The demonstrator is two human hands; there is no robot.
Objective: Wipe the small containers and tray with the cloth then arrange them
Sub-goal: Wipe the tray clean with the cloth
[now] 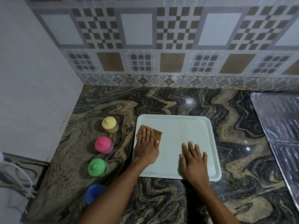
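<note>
Four containers (103, 145) are standing left, freeing the tray (186, 126); the flat-fingered left hand (146, 147) is pressing the cloth (157, 135) down while the open-palmed right hand (193, 160) is seemingly steadying it.

Left hand (147, 143) flat, palm down (fingers straight); right hand (193, 160) flat, fingers spread.
</note>
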